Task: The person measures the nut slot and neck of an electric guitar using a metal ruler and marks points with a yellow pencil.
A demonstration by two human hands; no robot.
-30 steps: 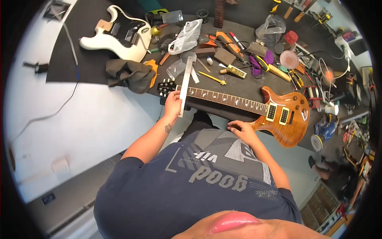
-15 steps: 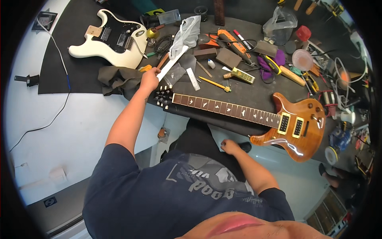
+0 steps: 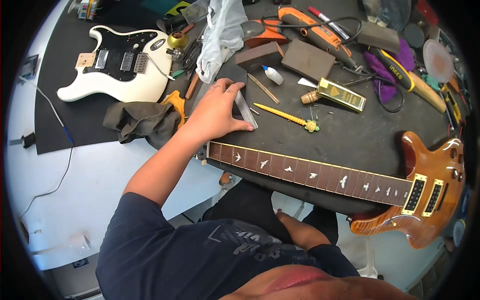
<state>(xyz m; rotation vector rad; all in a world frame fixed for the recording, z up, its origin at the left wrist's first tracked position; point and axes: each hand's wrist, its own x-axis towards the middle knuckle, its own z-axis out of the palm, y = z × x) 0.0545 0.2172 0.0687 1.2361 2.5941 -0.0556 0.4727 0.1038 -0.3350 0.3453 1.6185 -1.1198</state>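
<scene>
Over the dark bench mat, my left hand (image 3: 216,107) has its thumb and fingers spread around a short steel ruler (image 3: 246,111). The fingertips are at the ruler's far end and the thumb at its near end; whether it is lifted I cannot tell. Just in front lies the fretboard (image 3: 300,171) of an amber electric guitar (image 3: 434,187), bird inlays along it; my left hand and forearm cover most of its headstock. My right hand (image 3: 283,216) is low by my lap, its fingers mostly hidden.
A white guitar body (image 3: 127,82) and a dark cloth (image 3: 142,120) lie left. Farther back are a plastic bag (image 3: 220,37), sanding blocks (image 3: 308,60), an orange power tool (image 3: 312,30) and a small glue bottle (image 3: 272,75). A yellow pencil-like stick (image 3: 280,114) lies near the fretboard.
My left hand has let go of the long white strip and moved right to the short ruler. The view has come closer to the bench. My right hand stays low.
</scene>
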